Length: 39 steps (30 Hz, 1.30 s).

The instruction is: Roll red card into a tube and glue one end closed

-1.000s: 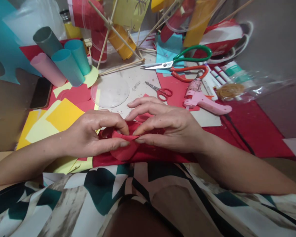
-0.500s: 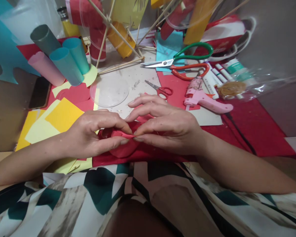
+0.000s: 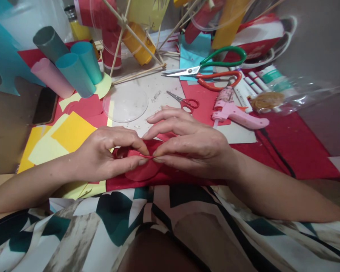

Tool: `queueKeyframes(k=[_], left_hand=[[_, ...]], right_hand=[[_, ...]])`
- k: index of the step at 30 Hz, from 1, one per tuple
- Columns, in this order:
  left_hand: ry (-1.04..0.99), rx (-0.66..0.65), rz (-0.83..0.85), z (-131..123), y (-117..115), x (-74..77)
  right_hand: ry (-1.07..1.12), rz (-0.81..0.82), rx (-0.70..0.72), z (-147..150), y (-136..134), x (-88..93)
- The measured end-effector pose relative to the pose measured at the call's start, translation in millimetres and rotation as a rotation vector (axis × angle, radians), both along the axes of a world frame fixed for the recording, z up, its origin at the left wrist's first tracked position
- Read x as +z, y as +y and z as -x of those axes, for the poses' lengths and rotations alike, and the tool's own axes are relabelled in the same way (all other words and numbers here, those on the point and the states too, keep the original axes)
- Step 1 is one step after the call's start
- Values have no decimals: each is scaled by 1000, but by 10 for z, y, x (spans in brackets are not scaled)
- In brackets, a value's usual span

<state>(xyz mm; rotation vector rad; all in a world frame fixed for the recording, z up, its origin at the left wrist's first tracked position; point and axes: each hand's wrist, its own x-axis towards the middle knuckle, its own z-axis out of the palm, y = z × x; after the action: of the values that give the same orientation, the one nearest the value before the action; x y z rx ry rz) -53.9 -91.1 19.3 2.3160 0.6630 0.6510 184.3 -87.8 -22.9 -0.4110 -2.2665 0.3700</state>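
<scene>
A piece of red paper [image 3: 142, 170] is pinched between both hands, low over the red cloth near my lap. My left hand [image 3: 113, 153] grips its upper edge between thumb and forefinger. From the other side my right hand [image 3: 191, 149] pinches the same edge, its thumb and forefinger meeting the left fingertips, while its other fingers arch above. Part of the paper is hidden behind the fingers. Just beyond the right hand lie small red-handled scissors [image 3: 187, 102], and a clear plastic disc [image 3: 126, 102] rests past the left hand.
Yellow paper sheets [image 3: 73, 130] lie at left, near a phone [image 3: 45, 105] and coloured paper tubes [image 3: 75, 75]. A stick frame [image 3: 138, 37] stands at the back. Large scissors [image 3: 198, 71], a pink glue gun [image 3: 238, 115] with its cord, and bagged rubber bands [image 3: 268, 101] occupy the right.
The fingertips have shifted very slightly, and the pinched paper edge looks flatter between them. Both hands keep their grip in almost the same place.
</scene>
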Motion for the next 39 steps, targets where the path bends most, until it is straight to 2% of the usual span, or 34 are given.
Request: queueKeyframes(k=[14, 21, 31, 39], left_hand=[[-23, 1, 39, -30, 0, -60], [-28, 6, 90, -31, 5, -37], [-84, 110, 228, 96, 82, 25], [-82, 94, 170, 18, 21, -45]], right_hand=[[30, 56, 22, 45, -20, -32], [26, 93, 23, 31, -20, -32], [72, 174, -21, -39, 6, 66], [107, 191, 36, 52, -8, 35]])
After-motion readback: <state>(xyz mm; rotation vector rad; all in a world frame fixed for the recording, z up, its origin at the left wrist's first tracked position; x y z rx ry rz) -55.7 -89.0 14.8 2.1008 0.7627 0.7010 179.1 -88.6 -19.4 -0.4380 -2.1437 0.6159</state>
